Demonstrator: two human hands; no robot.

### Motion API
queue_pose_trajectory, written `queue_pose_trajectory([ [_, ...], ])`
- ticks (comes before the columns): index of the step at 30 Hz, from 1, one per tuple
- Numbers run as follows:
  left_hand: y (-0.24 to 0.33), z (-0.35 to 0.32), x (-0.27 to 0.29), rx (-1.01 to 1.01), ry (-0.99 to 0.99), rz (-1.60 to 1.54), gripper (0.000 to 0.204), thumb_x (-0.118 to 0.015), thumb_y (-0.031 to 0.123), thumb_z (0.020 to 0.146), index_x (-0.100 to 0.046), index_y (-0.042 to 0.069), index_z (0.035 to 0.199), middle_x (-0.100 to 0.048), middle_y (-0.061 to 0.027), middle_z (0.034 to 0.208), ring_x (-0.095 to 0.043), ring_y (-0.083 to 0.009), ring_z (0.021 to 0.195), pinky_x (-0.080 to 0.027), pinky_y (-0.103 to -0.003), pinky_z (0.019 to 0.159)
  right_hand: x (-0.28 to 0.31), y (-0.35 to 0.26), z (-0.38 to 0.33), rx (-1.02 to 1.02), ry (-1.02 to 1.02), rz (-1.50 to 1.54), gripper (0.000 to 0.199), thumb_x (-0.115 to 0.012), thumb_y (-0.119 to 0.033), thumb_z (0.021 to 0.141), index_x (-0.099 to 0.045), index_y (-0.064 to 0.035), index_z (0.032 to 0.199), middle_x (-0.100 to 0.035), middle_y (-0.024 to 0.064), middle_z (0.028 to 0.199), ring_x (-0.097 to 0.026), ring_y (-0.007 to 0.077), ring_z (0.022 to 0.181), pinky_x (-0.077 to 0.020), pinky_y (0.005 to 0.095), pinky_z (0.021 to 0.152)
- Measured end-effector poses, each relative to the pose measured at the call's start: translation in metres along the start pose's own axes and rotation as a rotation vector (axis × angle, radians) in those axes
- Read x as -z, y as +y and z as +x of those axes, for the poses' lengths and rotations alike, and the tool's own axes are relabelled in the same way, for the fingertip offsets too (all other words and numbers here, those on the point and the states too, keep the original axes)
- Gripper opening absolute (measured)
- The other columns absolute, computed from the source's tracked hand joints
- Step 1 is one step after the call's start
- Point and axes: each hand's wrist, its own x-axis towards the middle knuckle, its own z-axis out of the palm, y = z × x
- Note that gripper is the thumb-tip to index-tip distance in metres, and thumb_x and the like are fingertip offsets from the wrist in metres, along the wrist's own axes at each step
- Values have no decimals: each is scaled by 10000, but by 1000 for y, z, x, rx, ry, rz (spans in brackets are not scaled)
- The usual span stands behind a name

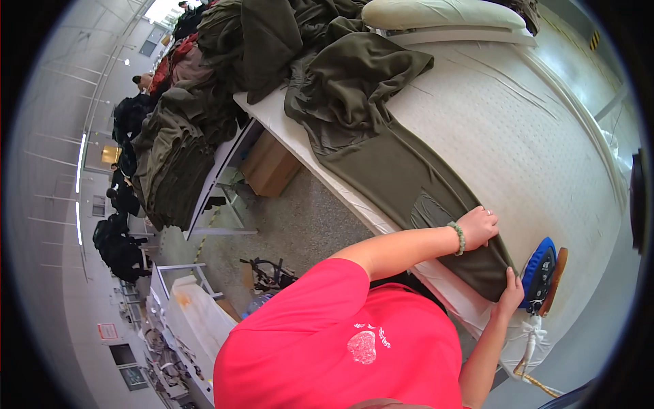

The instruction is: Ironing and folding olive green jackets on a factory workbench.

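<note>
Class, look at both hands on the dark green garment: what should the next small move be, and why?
Probably draw the dark green garment smooth between the left hand and right hand: lengthwise ridges show in the cloth, both hands are at its edge near the narrow end, and the blue-rimmed iron rests nearby, unheld.

Garment workshop: stacked clothes (pixel 178 167), iron (pixel 541 271)
</note>
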Motion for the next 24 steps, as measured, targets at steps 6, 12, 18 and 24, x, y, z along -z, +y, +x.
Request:
queue_pose_trajectory([
  [6, -23, 37, -10, 26, -379, -43, 218, -808, 290, 693, -756, 135, 838, -682, -60, 915, -650, -273, 956, -504, -415, 847, 9, 13, 17, -22, -24, 19, 343, -700, -256, 951, -703, 69, 1059, -698, 51, 983, -613, 131, 855, -504, 290, 805],
  [12, -8, -5, -26, -1, -230, 62, 322, -756, 288, 734, -748, 109, 1001, -691, -101, 1160, -629, -328, 1129, -477, -433, 1009, -24, -46, -36, 652, 154, -876, 459, -647, -233, 958, -560, 52, 1308, -614, 171, 1257, -583, 291, 1148, -447, 389, 1003],
  [18, 7, -49, -18, -173, 135, 161, 607, -703, 382, 813, -591, 131, 1354, -492, -146, 1489, -415, -328, 1417, -273, -507, 1202, -62, -22, -41, 912, -157, -1031, 660, -605, -228, 959, -346, -14, 1527, -367, 216, 1566, -328, 375, 1466, -257, 479, 1203],
  [24, -93, -81, 117, 399, -162, 262, 657, -584, 498, 929, -485, 152, 1479, -371, -129, 1593, -264, -354, 1503, -186, -593, 1213, -52, -5, -36, 844, -98, -1240, 763, -627, -388, 947, -313, -56, 1559, -298, 155, 1627, -256, 343, 1509, -178, 522, 1220],
])
